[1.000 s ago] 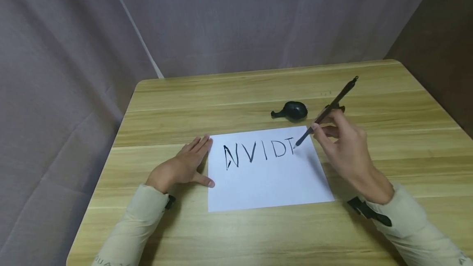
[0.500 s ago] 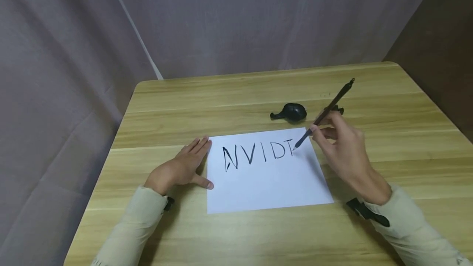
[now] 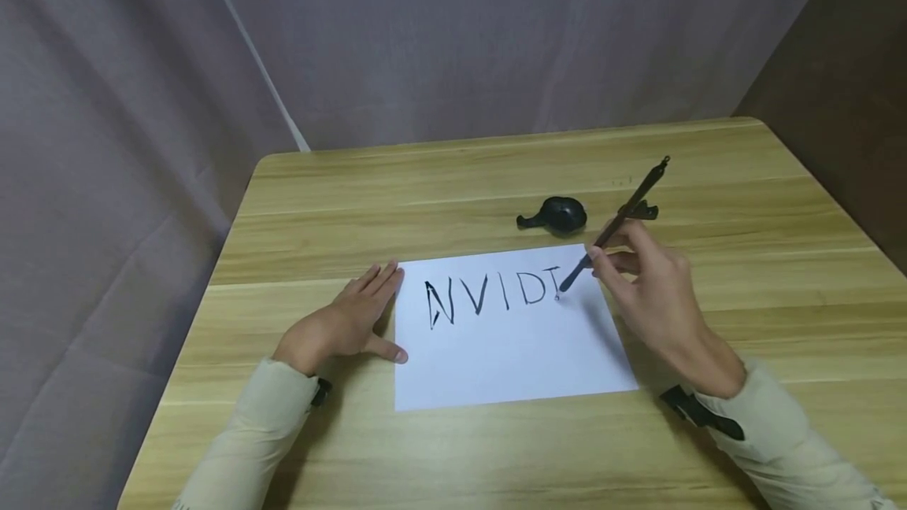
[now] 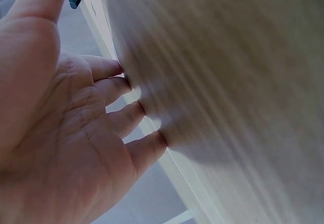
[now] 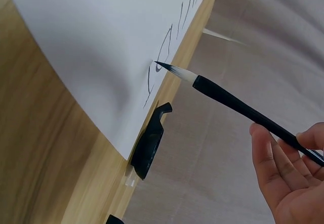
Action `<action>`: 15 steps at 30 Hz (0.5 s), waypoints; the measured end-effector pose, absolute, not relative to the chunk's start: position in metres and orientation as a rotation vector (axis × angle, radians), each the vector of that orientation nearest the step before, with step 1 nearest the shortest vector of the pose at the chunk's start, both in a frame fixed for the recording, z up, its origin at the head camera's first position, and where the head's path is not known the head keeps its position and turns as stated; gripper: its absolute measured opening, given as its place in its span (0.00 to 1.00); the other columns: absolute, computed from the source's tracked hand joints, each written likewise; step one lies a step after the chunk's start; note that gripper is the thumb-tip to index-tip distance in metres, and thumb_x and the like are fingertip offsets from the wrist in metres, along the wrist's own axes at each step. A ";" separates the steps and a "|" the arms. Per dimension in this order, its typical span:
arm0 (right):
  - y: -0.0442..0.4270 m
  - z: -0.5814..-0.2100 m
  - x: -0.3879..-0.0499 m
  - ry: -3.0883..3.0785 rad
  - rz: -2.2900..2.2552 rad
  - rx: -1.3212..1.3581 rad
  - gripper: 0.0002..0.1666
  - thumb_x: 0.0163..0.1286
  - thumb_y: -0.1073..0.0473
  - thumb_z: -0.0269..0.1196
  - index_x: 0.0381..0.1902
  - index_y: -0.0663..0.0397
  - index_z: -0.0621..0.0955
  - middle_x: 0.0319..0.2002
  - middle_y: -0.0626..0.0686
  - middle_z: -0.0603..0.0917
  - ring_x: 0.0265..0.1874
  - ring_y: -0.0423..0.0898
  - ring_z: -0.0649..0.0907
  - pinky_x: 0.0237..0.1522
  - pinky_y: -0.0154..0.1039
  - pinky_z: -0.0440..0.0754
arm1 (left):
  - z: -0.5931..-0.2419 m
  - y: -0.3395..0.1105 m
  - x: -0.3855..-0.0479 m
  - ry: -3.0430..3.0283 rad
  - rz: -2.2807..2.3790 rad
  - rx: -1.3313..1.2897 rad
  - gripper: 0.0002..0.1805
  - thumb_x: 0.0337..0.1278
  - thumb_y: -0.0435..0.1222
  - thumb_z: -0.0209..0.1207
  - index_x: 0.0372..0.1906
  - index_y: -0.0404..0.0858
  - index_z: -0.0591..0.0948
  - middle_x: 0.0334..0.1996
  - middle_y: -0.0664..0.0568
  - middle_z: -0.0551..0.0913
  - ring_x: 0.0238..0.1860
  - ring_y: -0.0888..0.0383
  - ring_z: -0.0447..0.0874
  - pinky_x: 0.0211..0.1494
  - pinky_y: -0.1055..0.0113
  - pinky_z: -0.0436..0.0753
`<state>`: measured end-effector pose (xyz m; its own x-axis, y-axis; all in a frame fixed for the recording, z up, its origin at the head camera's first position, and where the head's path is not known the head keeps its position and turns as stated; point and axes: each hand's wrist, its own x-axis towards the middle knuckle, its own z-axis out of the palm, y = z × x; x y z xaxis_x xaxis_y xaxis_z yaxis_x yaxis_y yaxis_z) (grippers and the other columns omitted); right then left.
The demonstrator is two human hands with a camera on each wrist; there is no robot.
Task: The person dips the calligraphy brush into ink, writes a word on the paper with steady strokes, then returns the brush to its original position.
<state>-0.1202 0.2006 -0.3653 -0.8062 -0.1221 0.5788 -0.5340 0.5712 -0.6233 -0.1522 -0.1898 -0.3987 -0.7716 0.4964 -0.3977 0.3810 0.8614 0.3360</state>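
A white sheet of paper (image 3: 496, 364) lies on the table, with black strokes reading like N, V, I, D and a T shape along its upper part. My right hand (image 3: 655, 301) pinches the dark handle of an ink brush (image 3: 639, 194) between thumb and fingers. In the right wrist view the brush (image 5: 238, 105) shows pale bristles and a black tip at the paper, by the strokes; whether it touches, I cannot tell. My left hand (image 3: 343, 321) rests with fingers spread at the sheet's left edge; its palm (image 4: 76, 128) fills much of the left wrist view.
Just beyond the paper sits a black, rounded dish with a short handle (image 3: 563, 215). A small black object (image 3: 641, 212) lies behind the brush, partly covered. The wooden table (image 3: 340, 203) meets grey curtains (image 3: 453, 38) at its far edge.
My right hand and the brush have shifted slightly left and toward me, the tip moving down to the foot of the T-like stroke. My left hand stays at the paper's edge.
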 end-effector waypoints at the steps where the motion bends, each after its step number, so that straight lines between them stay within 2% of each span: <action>1: 0.200 -0.366 -0.120 -2.326 1.145 0.526 0.13 0.67 0.81 0.66 0.48 0.75 0.76 0.40 0.65 0.88 0.36 0.64 0.92 0.44 0.21 0.83 | -0.399 -0.190 -0.152 2.551 0.326 0.641 0.73 0.51 0.61 0.76 0.86 0.34 0.41 0.87 0.42 0.35 0.86 0.40 0.30 0.85 0.41 0.42; 12: 0.206 -0.367 -0.123 -2.356 1.146 0.505 0.13 0.69 0.80 0.65 0.48 0.75 0.76 0.41 0.67 0.87 0.38 0.63 0.92 0.45 0.21 0.82 | -0.397 -0.190 -0.151 2.558 0.345 0.646 0.72 0.52 0.60 0.76 0.86 0.32 0.43 0.87 0.40 0.38 0.86 0.38 0.33 0.85 0.39 0.44; 15: 0.210 -0.366 -0.124 -2.350 1.147 0.480 0.12 0.69 0.80 0.64 0.49 0.75 0.75 0.41 0.66 0.87 0.40 0.42 0.92 0.45 0.21 0.82 | -0.396 -0.190 -0.151 2.555 0.344 0.646 0.72 0.52 0.60 0.76 0.86 0.32 0.42 0.87 0.40 0.37 0.86 0.38 0.32 0.85 0.39 0.44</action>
<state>-0.1244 0.2102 -0.3660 -0.8242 -0.1010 0.5572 -0.5013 0.5877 -0.6350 -0.1507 -0.1901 -0.3963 -0.7740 0.5005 -0.3879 0.3802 0.8572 0.3472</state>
